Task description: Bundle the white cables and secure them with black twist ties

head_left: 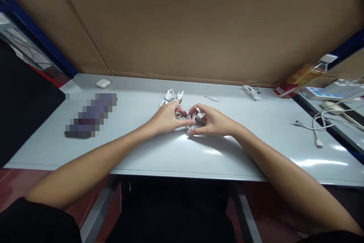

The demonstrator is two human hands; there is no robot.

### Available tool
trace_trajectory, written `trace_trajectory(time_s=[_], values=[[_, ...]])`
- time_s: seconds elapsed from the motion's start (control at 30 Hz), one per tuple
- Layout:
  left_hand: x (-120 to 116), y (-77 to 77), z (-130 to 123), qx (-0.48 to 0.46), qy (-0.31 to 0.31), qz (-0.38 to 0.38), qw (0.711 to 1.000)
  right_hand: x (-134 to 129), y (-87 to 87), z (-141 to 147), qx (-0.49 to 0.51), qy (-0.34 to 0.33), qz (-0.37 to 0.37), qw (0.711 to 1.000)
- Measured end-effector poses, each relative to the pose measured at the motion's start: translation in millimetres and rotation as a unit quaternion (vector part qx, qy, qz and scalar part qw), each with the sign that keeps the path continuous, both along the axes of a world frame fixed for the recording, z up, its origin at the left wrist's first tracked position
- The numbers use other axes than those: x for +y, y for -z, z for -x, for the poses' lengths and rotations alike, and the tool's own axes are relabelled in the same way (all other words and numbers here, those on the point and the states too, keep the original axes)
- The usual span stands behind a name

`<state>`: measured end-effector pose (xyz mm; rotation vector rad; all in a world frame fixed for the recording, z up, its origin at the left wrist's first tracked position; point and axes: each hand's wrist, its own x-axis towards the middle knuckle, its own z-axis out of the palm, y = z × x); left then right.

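A coiled white cable (188, 128) is held between my two hands just above the middle of the grey table (170, 155). My left hand (170, 117) grips the coil from the left, with a white cable end showing at its fingers. From the right, my right hand (212, 121) pinches the same coil between thumb and fingers. Right behind my left hand lie a bundled white cable (167, 97) with a dark tie and another white bundle (180, 95). A thin black tie (212, 99) rests behind my right hand.
A white case (103, 83) and a pixelated dark object (92, 116) lie on the left. At the back right are a tied white cable (251, 93) and an orange-labelled bottle (303, 78). Loose cables (315, 125) hang over the right side. A brown panel (176, 27) stands behind.
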<state>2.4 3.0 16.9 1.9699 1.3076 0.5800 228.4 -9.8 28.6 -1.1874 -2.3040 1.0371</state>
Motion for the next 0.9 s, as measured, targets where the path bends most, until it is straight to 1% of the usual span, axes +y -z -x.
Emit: trace_trajectory(time_s=[0.1, 0.2, 0.33, 0.43, 0.5, 0.57, 0.63, 0.77, 0.9], values=[[0.1, 2.2, -2.1, -0.050, -0.001, 0.026, 0.998, -1.0, 3.4, 4.4, 0.012, 0.016, -0.021, 1.000], [1.1, 3.1, -2.1, -0.098, -0.002, 0.057, 0.994, -3.4, 4.3, 8.1, 0.034, 0.012, -0.022, 0.999], [2.2, -0.6, -0.3, -0.147, -0.007, 0.108, 0.983, -6.8, 0.6, 8.6, 0.052, -0.024, 0.010, 0.998], [1.9, -4.0, 0.2, -0.162, -0.012, 0.136, 0.977, -8.2, -2.7, 7.6, 0.045, -0.033, 0.040, 0.998], [1.3, -4.1, -0.1, -0.159, 0.002, 0.125, 0.979, -8.5, -4.4, 7.5, 0.044, -0.030, 0.055, 0.997], [1.1, -2.2, -0.4, -0.155, 0.030, 0.109, 0.981, -8.4, -5.7, 7.7, 0.045, -0.025, 0.071, 0.996], [2.2, 0.0, 0.0, -0.150, 0.041, 0.099, 0.983, -7.8, -6.6, 7.3, 0.051, -0.025, 0.078, 0.995], [10.0, -1.4, 7.0, -0.154, 0.017, 0.097, 0.983, -4.5, -8.9, 0.6, 0.056, -0.011, 0.062, 0.996], [19.8, -12.1, 18.8, -0.135, -0.013, 0.076, 0.988, 2.6, -12.9, -12.7, 0.040, 0.039, 0.054, 0.997]])
